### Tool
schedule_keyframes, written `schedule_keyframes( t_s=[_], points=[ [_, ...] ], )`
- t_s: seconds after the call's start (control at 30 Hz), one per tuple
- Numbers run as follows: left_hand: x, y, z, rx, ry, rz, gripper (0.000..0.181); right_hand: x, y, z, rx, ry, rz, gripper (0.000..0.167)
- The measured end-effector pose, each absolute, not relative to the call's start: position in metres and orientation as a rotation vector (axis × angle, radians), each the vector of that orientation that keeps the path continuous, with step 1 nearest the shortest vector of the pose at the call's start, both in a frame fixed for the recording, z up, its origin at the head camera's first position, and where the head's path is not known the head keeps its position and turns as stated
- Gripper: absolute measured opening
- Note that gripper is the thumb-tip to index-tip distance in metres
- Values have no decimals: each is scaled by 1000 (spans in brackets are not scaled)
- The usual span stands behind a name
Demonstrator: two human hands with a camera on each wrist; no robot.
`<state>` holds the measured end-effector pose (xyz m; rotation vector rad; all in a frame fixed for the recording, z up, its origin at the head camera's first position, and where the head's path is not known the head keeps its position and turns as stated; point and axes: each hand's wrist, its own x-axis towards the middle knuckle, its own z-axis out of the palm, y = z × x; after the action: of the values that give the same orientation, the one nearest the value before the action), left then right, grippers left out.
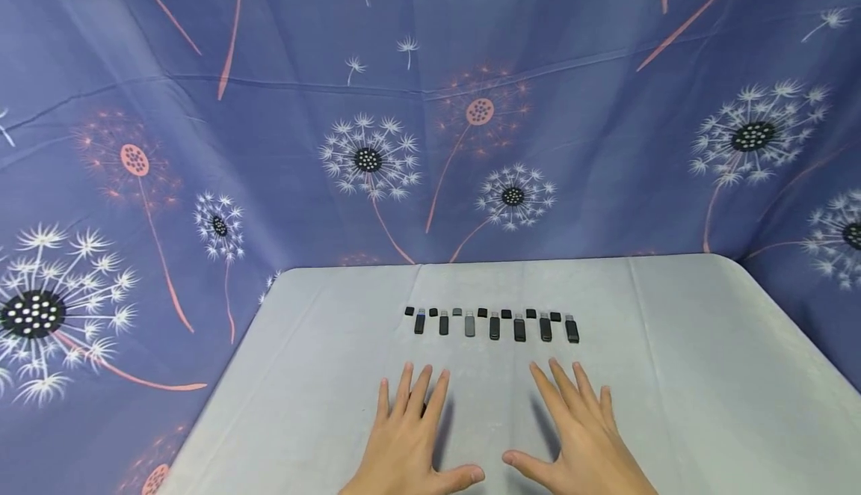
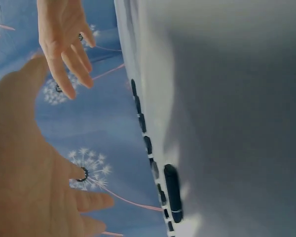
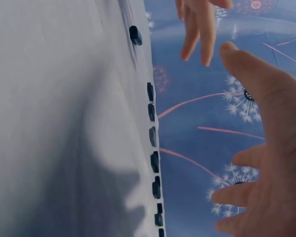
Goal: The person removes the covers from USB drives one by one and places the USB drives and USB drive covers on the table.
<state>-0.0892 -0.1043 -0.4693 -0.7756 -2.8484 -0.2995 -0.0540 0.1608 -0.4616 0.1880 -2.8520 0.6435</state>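
Observation:
Several USB sticks point(image 1: 494, 327) lie in a row across the table, metal plugs pointing away from me, mostly black with one grey stick point(image 1: 469, 325) among them. Small caps point(image 1: 482, 312) sit beside the plugs, off the sticks. My left hand point(image 1: 406, 439) hovers over the table with fingers spread, holding nothing. Beneath it is another dark stick-like piece point(image 2: 173, 193), mostly hidden by the fingers in the head view; in the left wrist view it looks like a capped USB stick. To the right, my right hand point(image 1: 580, 431) also hovers, fingers spread and nothing held.
A pale cloth covers the table point(image 1: 303, 405), whose far corners are rounded. Behind it and along the sides hangs a blue curtain point(image 1: 282, 151) with dandelion prints. The hands' shadows fall on the cloth.

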Motion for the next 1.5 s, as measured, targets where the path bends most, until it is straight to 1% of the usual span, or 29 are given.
schedule_keyframes(
  t_s=[0.17,0.43,0.6,0.83,1.0,1.2,1.5],
  points=[
    [-90,-117,-476,-775,-2934,-376,107,-61,155,-463,217,-2908,768,111],
    [-95,-138,-480,-679,-3037,-398,109,-74,137,-465,251,-3045,1217,112],
    [-96,-149,-479,-639,-2998,-441,108,-78,122,-470,331,-3005,1186,113],
    [-95,-160,-477,-611,-2913,-378,109,-90,103,-473,456,-2988,1177,110],
    [-95,-165,-478,-587,-2887,-380,107,-99,89,-473,541,-2968,1151,103],
    [-95,-169,-478,-575,-2880,-364,106,-111,71,-473,682,-2960,945,91],
    [-96,-171,-472,-562,-2884,-336,107,-124,48,-471,727,-3014,762,74]
  ],
)
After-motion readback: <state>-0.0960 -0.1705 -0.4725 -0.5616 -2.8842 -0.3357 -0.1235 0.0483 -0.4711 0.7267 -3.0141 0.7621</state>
